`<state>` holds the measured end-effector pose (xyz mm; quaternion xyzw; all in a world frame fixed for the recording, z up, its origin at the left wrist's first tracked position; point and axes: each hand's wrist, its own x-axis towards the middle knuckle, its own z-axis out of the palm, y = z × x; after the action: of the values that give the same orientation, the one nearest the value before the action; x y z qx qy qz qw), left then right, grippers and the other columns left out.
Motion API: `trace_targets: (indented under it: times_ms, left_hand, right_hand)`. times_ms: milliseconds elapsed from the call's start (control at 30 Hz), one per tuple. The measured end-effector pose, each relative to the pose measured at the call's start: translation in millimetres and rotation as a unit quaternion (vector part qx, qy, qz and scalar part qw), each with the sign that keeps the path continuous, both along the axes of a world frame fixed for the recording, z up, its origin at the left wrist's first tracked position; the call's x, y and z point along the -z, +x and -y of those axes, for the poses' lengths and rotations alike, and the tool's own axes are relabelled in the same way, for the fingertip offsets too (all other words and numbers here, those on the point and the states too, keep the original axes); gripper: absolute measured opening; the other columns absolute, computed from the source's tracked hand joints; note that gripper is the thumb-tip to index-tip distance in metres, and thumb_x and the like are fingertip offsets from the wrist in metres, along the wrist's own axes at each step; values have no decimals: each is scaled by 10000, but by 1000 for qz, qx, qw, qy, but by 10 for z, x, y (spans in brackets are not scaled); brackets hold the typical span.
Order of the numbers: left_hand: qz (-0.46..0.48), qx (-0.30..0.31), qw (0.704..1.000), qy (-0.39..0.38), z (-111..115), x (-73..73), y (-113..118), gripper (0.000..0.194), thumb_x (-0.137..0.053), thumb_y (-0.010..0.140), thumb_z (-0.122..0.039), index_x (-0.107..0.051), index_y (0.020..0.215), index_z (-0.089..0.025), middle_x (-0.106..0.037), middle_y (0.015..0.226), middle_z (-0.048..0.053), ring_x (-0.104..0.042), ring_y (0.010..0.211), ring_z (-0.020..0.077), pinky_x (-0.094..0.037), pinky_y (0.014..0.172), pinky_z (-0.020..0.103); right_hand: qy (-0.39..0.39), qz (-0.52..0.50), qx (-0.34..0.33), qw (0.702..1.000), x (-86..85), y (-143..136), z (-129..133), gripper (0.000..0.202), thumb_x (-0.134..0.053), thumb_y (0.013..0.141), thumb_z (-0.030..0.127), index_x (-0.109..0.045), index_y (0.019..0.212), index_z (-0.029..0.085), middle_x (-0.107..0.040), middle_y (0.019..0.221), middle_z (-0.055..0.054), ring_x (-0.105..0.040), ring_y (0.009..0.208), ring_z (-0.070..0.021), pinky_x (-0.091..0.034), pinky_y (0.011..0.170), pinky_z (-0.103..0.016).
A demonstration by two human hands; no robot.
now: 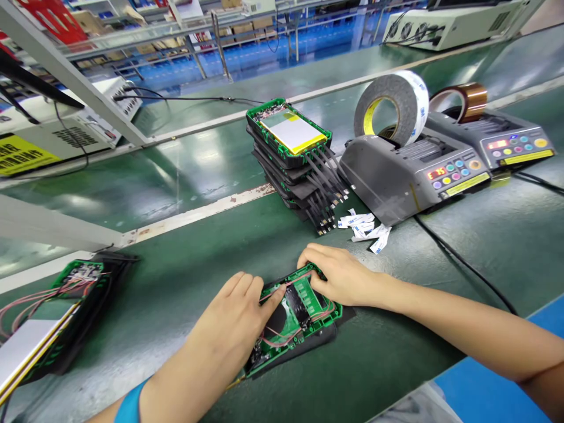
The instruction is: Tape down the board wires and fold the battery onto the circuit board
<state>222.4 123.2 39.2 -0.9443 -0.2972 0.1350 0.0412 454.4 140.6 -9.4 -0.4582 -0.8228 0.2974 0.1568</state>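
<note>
A green power bank case (304, 294) lies open and tilted on the bench in front of me, on a black backing. Inside it are a black strip (298, 305) and thin pink wires (286, 341) running along the rim. My left hand (235, 320) holds the left side of the case, its thumb pressing down at the far rim by a wire. At the far right corner, my right hand (341, 273) grips the rim, fingers curled over the outside and thumb inside. The left fingertips are partly hidden behind the case.
Beyond the case stands a stack of similar cases (288, 132) with black cables hanging off. White tape liners (363, 226) lie beside it. Two tape dispensers (409, 170) carry a grey roll (392, 108) and a brown roll (471, 103). Another open case (66, 317) is at left.
</note>
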Motion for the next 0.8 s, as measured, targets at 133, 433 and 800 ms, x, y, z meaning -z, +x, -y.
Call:
trace_targets:
  times_ms: [133, 433, 800]
  left_hand:
    - [-10, -4, 1000, -10, 3, -6, 3, 550, -414, 802, -44, -567, 1283, -260, -452, 757, 50, -449, 726, 205, -426, 683, 352]
    - [3, -3, 1000, 3, 83, 7, -19, 530, -437, 794, -39, -561, 1280, -207, -453, 771, 53, -450, 745, 210, -432, 703, 366]
    - [42, -32, 998, -46, 16, 27, -59, 505, -451, 775, 13, -629, 1190, -215, -460, 748, 41, -423, 687, 167, -416, 636, 317]
  right_hand:
    - [94, -18, -46, 994, -55, 40, -8, 256, -492, 866, 130, -567, 1110, 150, -574, 1054, -66, -491, 976, -180, -413, 885, -331]
    - [188, 94, -180, 961, -173, 43, 122, 473, -418, 958, 520, -575, 1256, 188, -480, 1348, -66, -416, 1151, -261, -315, 1005, -445]
    - [197, 155, -201, 947, -188, 29, 107, 463, -401, 970, 515, -575, 1243, 184, -527, 1284, -43, -440, 1134, -250, -292, 1004, -457]
